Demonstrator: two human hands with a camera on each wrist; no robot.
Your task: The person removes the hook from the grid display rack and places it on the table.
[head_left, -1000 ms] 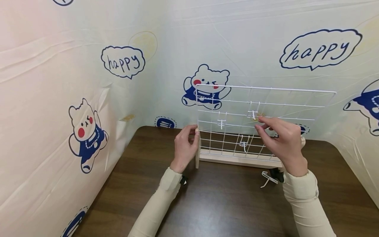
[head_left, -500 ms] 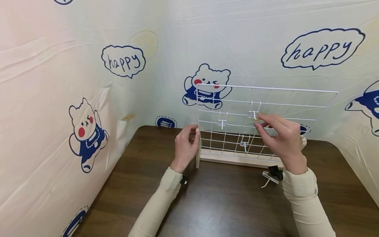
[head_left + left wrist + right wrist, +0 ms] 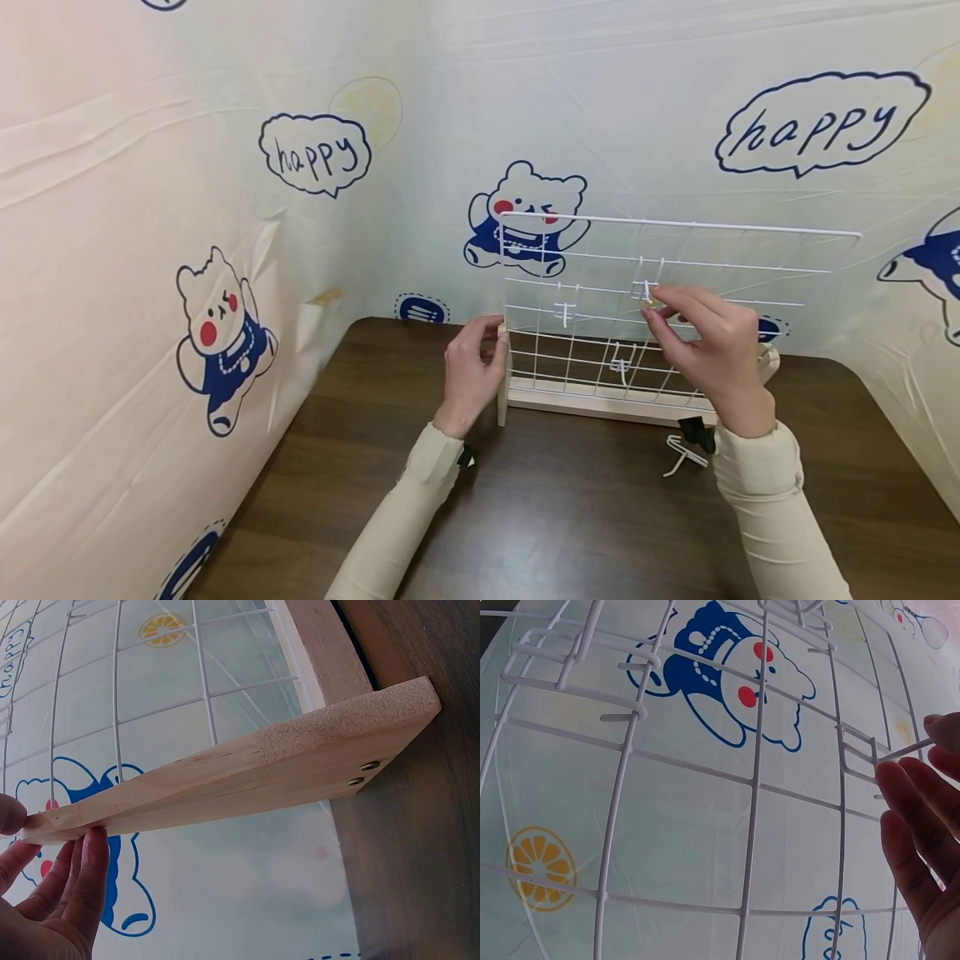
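A white wire grid rack (image 3: 697,224) stands upright in a pale wooden frame. My left hand (image 3: 471,371) pinches the upper end of its left wooden side post (image 3: 217,787), thumb on one face and fingers on the other. On the grid's upper middle, a white wire hook (image 3: 642,291) hangs over a bar. The thumb and index finger of my right hand (image 3: 716,354) pinch this hook's prong (image 3: 904,751); the other fingers are loosely bent. Two similar hooks hang on the grid, one further left (image 3: 565,313) and one lower down (image 3: 619,366).
Another white hook (image 3: 684,455) lies loose on the dark wooden table (image 3: 555,517), near the right wrist's black strap. Behind and to the left rises a pale cloth backdrop (image 3: 420,108) with printed bears and speech bubbles.
The right fingertips have shifted slightly left, closer onto the hook's prong. The left hand keeps its grip on the post, and the head view has moved a little.
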